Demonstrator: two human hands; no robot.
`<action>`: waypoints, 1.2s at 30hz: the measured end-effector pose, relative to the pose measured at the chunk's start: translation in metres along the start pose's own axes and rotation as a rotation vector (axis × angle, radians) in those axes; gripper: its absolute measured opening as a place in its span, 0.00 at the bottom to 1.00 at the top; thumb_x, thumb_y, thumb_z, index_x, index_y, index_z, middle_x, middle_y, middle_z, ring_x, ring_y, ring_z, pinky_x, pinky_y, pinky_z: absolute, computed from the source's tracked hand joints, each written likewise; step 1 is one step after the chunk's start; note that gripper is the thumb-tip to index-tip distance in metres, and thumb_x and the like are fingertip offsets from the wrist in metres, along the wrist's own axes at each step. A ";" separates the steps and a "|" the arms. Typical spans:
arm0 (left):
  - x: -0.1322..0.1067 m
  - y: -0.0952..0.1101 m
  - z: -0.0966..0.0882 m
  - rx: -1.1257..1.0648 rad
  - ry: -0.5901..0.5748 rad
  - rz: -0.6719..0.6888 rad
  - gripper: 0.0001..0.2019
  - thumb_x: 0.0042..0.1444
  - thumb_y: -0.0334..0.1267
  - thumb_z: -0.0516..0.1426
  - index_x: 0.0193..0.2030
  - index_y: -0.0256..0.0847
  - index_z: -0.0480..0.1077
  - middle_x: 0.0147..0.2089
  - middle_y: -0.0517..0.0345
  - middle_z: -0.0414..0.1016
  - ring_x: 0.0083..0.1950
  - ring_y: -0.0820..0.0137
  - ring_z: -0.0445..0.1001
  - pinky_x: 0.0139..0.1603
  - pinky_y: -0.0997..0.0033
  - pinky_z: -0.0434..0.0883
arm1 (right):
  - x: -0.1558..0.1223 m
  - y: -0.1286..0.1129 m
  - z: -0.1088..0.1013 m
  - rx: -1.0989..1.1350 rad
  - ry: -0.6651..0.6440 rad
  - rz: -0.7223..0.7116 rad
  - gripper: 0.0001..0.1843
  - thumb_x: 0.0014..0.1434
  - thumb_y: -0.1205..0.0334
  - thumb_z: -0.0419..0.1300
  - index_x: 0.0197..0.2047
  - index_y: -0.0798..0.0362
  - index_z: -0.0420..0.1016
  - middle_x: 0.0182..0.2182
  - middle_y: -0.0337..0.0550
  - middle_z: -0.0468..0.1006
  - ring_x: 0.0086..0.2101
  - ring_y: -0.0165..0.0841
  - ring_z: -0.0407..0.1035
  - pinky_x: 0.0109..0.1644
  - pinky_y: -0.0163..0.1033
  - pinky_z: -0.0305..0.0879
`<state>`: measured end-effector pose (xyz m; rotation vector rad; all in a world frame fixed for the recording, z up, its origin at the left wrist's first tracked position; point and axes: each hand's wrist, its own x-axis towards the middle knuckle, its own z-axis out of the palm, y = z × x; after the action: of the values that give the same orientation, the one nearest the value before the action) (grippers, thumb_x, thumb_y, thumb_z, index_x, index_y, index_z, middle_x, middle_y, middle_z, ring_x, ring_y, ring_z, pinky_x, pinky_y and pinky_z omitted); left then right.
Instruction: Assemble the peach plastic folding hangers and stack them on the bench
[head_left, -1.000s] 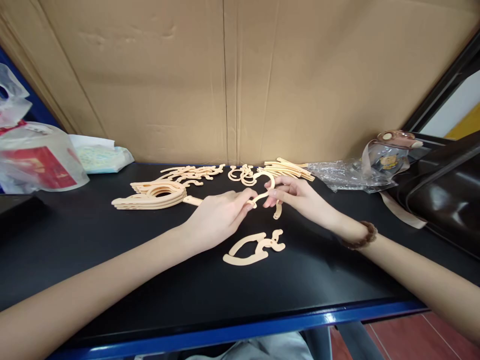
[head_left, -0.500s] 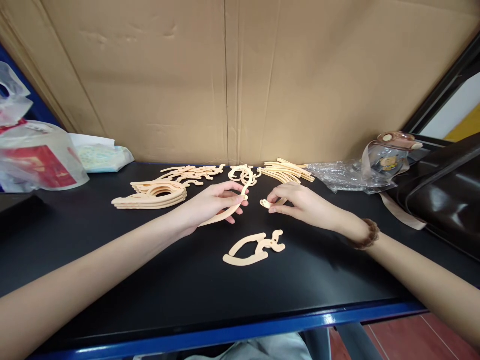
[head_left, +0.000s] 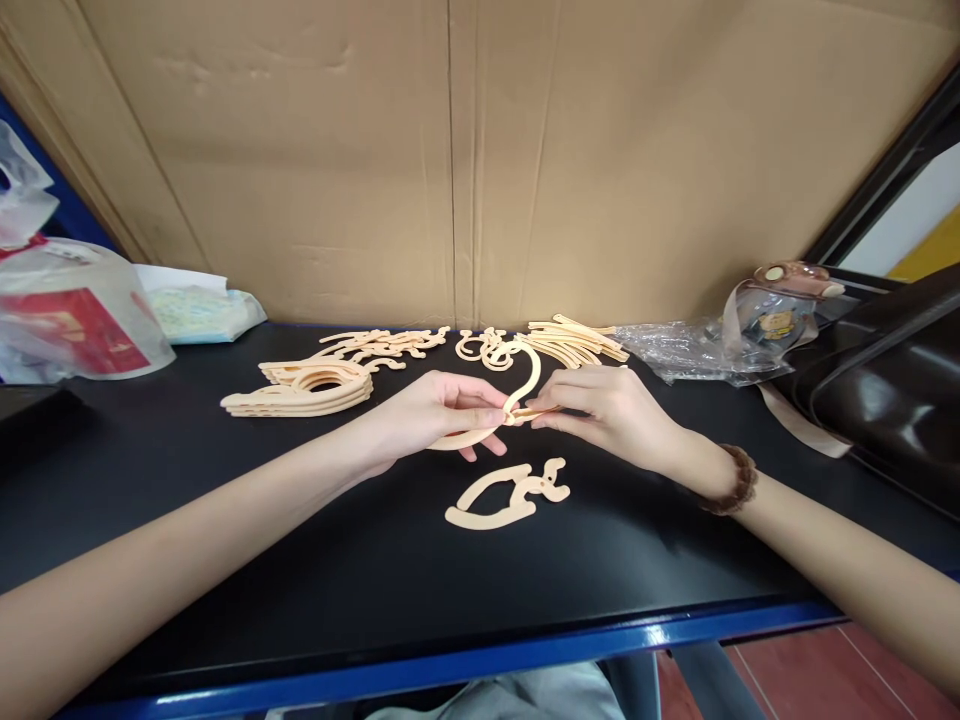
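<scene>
My left hand [head_left: 454, 405] pinches a cream plastic hanger arm [head_left: 466, 440] near its end, where a curved hanger hook [head_left: 535, 372] stands up from the joint. In my right hand [head_left: 604, 402] is a second hanger arm [head_left: 541, 411], its end touching the joint at my left fingertips; the rest of it is hidden behind the fingers. Fingers cover part of the joint, so I cannot tell whether the parts are locked together. Below the hands, a curved cream hanger arm pair [head_left: 491, 519] with a small forked piece [head_left: 553, 484] lies on the black tabletop.
Behind my left hand sit a stack of curved hanger arms [head_left: 300, 402] and a pile of small forked pieces [head_left: 394, 345]. Loose hooks [head_left: 471, 348] and slim strips [head_left: 574, 342] lie at the back. Clear wrapping [head_left: 675, 352], a bottle [head_left: 776, 315] and a dark bag [head_left: 892, 380] stand right.
Both hands have come together; the right-hand arm now meets the joint in my left hand. The hook has turned and shifted right.
</scene>
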<state>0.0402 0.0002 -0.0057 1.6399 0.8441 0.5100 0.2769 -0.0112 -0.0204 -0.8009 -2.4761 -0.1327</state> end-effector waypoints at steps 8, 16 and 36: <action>0.001 -0.002 -0.005 -0.003 -0.038 0.022 0.10 0.55 0.40 0.61 0.42 0.41 0.76 0.39 0.56 0.80 0.45 0.67 0.79 0.42 0.72 0.75 | 0.001 -0.001 -0.006 0.108 -0.029 0.052 0.12 0.63 0.54 0.57 0.42 0.51 0.78 0.32 0.42 0.77 0.31 0.31 0.70 0.36 0.36 0.62; 0.000 0.001 -0.002 0.008 -0.050 0.038 0.11 0.55 0.39 0.61 0.45 0.44 0.77 0.38 0.56 0.81 0.38 0.70 0.79 0.38 0.74 0.76 | 0.002 -0.005 -0.009 0.120 -0.079 0.058 0.10 0.62 0.57 0.59 0.43 0.49 0.78 0.34 0.41 0.78 0.33 0.32 0.71 0.37 0.35 0.63; 0.001 -0.001 -0.006 0.078 -0.149 0.121 0.06 0.56 0.34 0.59 0.39 0.41 0.76 0.33 0.59 0.80 0.35 0.73 0.78 0.34 0.77 0.74 | 0.000 -0.011 -0.004 0.128 -0.034 0.012 0.09 0.61 0.56 0.61 0.41 0.51 0.77 0.33 0.40 0.79 0.33 0.31 0.72 0.36 0.34 0.63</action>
<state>0.0363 0.0049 -0.0053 1.7845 0.6646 0.4367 0.2729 -0.0211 -0.0166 -0.7697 -2.4821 0.0434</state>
